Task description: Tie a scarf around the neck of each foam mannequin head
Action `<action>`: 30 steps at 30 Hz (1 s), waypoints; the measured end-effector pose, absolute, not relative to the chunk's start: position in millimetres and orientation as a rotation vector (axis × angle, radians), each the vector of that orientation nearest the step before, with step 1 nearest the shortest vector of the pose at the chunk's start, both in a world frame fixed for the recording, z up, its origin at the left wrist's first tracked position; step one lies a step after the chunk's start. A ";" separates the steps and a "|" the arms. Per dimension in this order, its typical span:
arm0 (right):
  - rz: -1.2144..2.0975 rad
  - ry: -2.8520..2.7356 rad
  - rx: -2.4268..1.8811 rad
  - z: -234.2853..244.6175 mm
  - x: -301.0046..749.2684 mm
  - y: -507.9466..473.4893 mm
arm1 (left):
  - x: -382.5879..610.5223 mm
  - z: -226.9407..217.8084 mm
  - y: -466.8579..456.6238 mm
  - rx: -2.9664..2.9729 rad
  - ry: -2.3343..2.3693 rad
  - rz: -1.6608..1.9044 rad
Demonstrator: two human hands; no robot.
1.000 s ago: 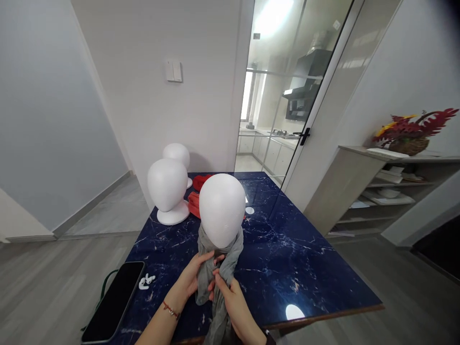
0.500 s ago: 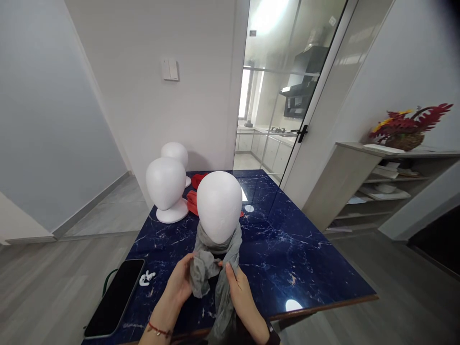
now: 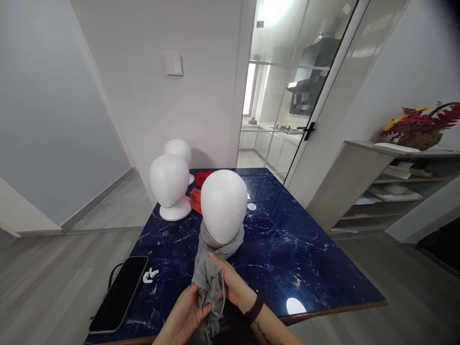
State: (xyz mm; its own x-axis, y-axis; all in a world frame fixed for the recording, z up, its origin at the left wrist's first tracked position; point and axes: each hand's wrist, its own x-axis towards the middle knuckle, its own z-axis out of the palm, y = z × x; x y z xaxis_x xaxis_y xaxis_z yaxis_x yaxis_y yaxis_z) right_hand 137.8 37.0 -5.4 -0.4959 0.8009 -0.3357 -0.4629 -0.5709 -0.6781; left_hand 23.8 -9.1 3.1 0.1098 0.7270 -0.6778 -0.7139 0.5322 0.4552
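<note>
A white foam mannequin head [image 3: 224, 203] stands near the middle of the table. Around its neck lies a thin grey scarf [image 3: 206, 273], gathered at the front with its ends hanging towards me. My left hand [image 3: 189, 309] is closed on the lower part of the hanging cloth, fingers curled round its left side. Higher up, close under the chin, my right hand [image 3: 232, 282] grips the scarf from the right. Folds of cloth partly hide the fingers of both hands.
Two more white foam heads [image 3: 168, 179] stand at the back left, beside red folded cloth [image 3: 196, 199]. A phone [image 3: 120, 292] and a small white item [image 3: 150, 275] lie at the left of the blue marbled table [image 3: 287, 249]. Its front edge [image 3: 334, 312] is close to me.
My right hand has moved up and inward towards the chin, my left hand lower. The scarf's two sides, apart before, are now bunched together at the front. The view has shifted slightly.
</note>
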 end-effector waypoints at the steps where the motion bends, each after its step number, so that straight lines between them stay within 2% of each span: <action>1: 2.059 -0.681 -0.862 -5.0 135.9 39.5 | 24.4 -1.8 -11.2 0.059 1.039 1.075; 7: 1.849 -0.632 -1.033 -22.7 136.6 38.9 | 23.4 -19.6 -16.8 0.049 1.068 1.249; 11: 1.875 -0.619 -0.948 -27.6 144.8 29.5 | 27.9 -14.5 -9.0 0.021 1.096 1.502; 16: 1.816 -0.725 -0.848 -24.6 148.5 23.9 | 34.5 -4.7 1.8 0.069 1.132 1.637; 22: 1.530 -0.983 -0.854 -36.1 145.1 25.8 | 27.6 -8.2 -2.8 0.461 1.590 1.825; 25: 1.473 -1.053 -0.851 -39.3 145.1 26.1 | 21.5 -9.1 -4.1 0.790 1.778 1.745; 30: 1.427 -1.127 -0.850 -40.4 147.3 22.8 | 16.3 -31.0 -3.5 1.596 1.622 1.360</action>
State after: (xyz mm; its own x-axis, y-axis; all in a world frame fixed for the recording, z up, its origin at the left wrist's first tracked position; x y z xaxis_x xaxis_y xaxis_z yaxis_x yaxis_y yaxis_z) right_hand 147.3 22.8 -40.4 -0.1671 0.9826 0.0806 -0.3063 0.0259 -0.9516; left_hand 16.3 -3.5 -31.0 -0.2000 0.9349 0.2930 0.4511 -0.1776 0.8746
